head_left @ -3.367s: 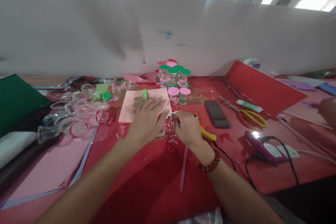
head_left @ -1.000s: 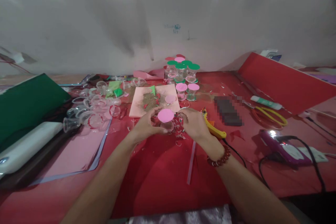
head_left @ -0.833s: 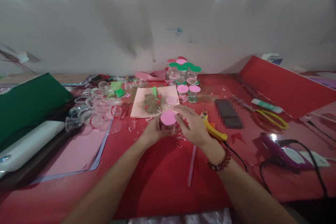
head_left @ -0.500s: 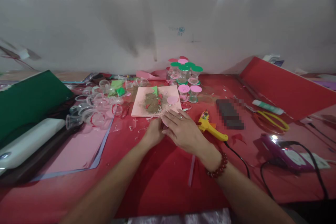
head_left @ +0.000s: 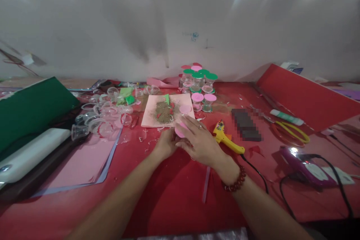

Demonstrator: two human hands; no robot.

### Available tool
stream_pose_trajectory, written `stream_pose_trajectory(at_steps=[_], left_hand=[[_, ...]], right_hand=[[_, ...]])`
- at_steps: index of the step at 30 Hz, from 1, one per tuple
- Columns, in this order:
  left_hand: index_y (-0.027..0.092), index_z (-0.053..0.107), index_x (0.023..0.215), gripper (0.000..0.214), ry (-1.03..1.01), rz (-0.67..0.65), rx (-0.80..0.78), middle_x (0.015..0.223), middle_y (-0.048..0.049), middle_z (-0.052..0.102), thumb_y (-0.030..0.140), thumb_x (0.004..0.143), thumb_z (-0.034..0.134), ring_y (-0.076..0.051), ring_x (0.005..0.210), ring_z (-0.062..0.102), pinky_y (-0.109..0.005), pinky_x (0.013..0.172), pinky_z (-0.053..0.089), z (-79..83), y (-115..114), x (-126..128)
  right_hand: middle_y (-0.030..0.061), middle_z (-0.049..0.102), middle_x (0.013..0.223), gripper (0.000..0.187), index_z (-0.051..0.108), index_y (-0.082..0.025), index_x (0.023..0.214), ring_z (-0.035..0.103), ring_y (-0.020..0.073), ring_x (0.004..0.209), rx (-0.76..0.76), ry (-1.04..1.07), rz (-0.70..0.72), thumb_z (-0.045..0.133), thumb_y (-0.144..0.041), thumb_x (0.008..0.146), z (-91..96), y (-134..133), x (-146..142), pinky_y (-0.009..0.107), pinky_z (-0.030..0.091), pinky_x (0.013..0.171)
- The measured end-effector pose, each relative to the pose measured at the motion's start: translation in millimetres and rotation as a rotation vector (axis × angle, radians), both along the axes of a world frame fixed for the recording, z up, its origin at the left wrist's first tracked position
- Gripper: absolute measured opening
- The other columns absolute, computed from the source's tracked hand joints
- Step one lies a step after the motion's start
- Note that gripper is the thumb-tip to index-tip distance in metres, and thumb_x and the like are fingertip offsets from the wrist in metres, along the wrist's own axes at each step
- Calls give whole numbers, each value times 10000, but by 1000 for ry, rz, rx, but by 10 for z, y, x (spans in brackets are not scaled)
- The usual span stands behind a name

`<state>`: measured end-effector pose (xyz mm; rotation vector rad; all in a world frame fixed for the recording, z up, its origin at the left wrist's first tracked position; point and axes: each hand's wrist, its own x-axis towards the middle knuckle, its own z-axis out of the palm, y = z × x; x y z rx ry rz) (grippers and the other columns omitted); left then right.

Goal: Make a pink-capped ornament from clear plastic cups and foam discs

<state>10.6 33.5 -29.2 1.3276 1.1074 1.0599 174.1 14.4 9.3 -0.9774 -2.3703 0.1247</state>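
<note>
Between my hands, a round pink paper disc (head_left: 180, 130) shows its face, partly covered by my fingers. My left hand (head_left: 166, 144) is closed at the disc's left side; whatever lies under the disc is hidden. My right hand (head_left: 200, 137) lies over the disc with its fingers stretched out, a ring on one finger. Just beyond is a pale pink sheet (head_left: 146, 118) bearing a brown patch, red and green scraps and another pink disc (head_left: 185, 109). Clear plastic cups topped with pink discs (head_left: 209, 98) and green discs (head_left: 211, 77) stand behind it.
A yellow glue gun (head_left: 229, 142) lies to the right, near a blurred dark object (head_left: 246, 124), yellow-handled scissors (head_left: 294, 131) and a purple device (head_left: 306, 165). Loose clear cups (head_left: 80, 131), pink sheets (head_left: 81, 165) and a green board (head_left: 33, 108) are left. A glue stick (head_left: 206, 185) lies in front.
My right hand's fingers have shifted slightly right, uncovering more of the pink disc. My left hand stays almost in place. The whole view has tilted up a little.
</note>
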Motion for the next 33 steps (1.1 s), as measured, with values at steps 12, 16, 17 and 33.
stream_pose_trajectory(at_steps=[12,16,17,33], left_hand=[[135,671,963,379,-264,8,-113,897,-67,717,359,685,797,-169,778,646,-301,760,489,249,-74,-70],[164,663,1031,396,-316,0,-114,990,-65,712,346,706,795,-181,867,660,-329,837,498,224,-56,-89],[175,658,1055,412,-332,7,-115,1001,-61,712,343,706,796,-186,888,662,-336,845,502,220,-52,-91],[156,687,990,443,-228,17,-139,953,-55,734,190,577,847,-199,829,662,-329,779,518,231,-94,-22]], right_hand=[[54,734,791,262,686,-187,809,677,187,757,-172,454,-298,479,-255,954,1,93,111,281,485,732],[60,751,883,194,704,-191,865,680,199,831,-184,374,-237,518,-197,919,-61,57,9,293,482,776],[62,750,876,194,706,-188,860,678,203,826,-183,351,-235,520,-195,917,-72,53,-3,299,481,775],[91,587,1344,436,556,-238,1287,621,195,1114,-655,801,-132,583,-406,886,-31,59,-55,333,522,910]])
